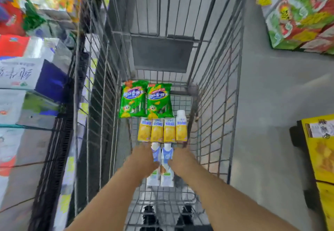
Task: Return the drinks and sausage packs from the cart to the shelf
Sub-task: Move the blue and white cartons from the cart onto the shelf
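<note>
Your fingers, hidden, may hold both white drink cartons (pixel 167 165); left hand (pixel 144 160), right hand (pixel 181 160). Rushing risks toppling yellow cartons (pixel 161 130) just beyond them.

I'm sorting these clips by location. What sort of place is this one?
Most likely a supermarket aisle. A wire shopping cart holds green sausage packs and yellow drink bottles, and boxed goods are stacked on shelving on the left, with more printed cartons on the floor to the right.
</note>
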Tool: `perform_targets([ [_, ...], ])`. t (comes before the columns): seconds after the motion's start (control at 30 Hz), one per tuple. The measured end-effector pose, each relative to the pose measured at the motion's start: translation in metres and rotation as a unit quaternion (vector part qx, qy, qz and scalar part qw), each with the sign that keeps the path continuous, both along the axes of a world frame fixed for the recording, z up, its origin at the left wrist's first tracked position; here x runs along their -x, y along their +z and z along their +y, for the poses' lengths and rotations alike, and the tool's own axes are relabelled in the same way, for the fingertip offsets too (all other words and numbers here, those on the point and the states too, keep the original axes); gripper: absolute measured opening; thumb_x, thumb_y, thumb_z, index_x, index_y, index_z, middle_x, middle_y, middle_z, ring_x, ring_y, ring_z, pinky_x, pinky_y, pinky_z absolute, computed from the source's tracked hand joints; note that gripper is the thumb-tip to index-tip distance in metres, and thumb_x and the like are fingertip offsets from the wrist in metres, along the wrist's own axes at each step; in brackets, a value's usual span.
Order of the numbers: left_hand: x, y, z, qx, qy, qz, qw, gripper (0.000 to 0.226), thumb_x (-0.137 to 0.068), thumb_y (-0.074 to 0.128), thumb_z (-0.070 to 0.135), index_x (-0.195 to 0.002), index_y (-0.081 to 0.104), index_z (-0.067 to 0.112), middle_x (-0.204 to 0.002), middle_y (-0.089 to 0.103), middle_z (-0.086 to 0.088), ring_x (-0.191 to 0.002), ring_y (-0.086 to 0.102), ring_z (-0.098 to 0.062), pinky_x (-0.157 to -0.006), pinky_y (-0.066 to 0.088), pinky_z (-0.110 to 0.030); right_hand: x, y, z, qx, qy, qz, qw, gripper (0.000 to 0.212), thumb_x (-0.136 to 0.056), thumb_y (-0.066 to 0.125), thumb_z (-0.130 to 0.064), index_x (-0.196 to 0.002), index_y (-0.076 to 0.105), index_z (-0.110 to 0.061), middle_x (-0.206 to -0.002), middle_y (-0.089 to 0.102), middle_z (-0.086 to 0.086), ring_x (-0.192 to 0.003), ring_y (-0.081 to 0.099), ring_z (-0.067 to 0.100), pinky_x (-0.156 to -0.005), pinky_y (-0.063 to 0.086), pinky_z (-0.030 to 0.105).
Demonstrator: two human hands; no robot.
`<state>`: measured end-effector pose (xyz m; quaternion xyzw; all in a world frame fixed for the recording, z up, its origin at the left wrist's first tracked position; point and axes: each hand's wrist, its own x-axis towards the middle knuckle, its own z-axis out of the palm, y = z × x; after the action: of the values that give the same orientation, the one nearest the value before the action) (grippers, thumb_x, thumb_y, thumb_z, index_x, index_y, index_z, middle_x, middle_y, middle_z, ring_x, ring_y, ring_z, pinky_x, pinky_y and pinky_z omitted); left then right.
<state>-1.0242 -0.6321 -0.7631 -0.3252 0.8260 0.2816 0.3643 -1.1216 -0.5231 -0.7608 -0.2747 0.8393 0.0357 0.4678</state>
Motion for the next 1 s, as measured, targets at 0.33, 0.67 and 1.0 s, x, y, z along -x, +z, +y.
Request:
perform_targets([
  [0.33, -0.001, -0.073, 0.01, -0.079, 0.151, -0.023, 0.985, 0.023, -0.093, 0.06, 0.023, -0.074, 0.049, 0.015, -0.071, 0.048, 0.0, -0.064, 0.052, -0.018, -0.05, 0.039, -0.025, -0.011, -0.102, 0.002, -0.002, -0.145, -0.055, 0.988, 0.035, -0.084, 0.066, -0.041, -0.1, 0.062, -0.01, -0.09, 0.065, 0.006, -0.077, 0.06, 0.025, -0.058, 0.041, 0.027],
  [0.67, -0.003, -0.093, 0.015, -0.122, 0.257, -0.038, 0.958, 0.034, -0.08, 0.073, 0.031, -0.098, 0.052, 0.011, -0.094, 0.063, -0.006, -0.075, 0.061, -0.019, -0.052, 0.044, -0.025, -0.011, -0.118, 0.005, 0.021, -0.195, -0.065, 0.978, 0.04, -0.08, 0.072, -0.021, -0.111, 0.06, 0.001, -0.092, 0.062, 0.008, -0.077, 0.058, 0.023, -0.051, 0.036, 0.022],
  [1.0, -0.006, -0.084, 0.018, -0.129, 0.27, -0.046, 0.953, 0.02, -0.074, 0.078, 0.024, -0.071, 0.061, 0.013, -0.062, 0.06, 0.003, -0.049, 0.054, -0.01, -0.046, 0.049, -0.021, -0.012, -0.097, 0.007, 0.034, -0.194, -0.038, 0.98, 0.054, -0.077, 0.081, -0.024, -0.117, 0.05, -0.005, -0.107, 0.064, 0.01, -0.084, 0.059, 0.023, -0.06, 0.04, 0.026],
])
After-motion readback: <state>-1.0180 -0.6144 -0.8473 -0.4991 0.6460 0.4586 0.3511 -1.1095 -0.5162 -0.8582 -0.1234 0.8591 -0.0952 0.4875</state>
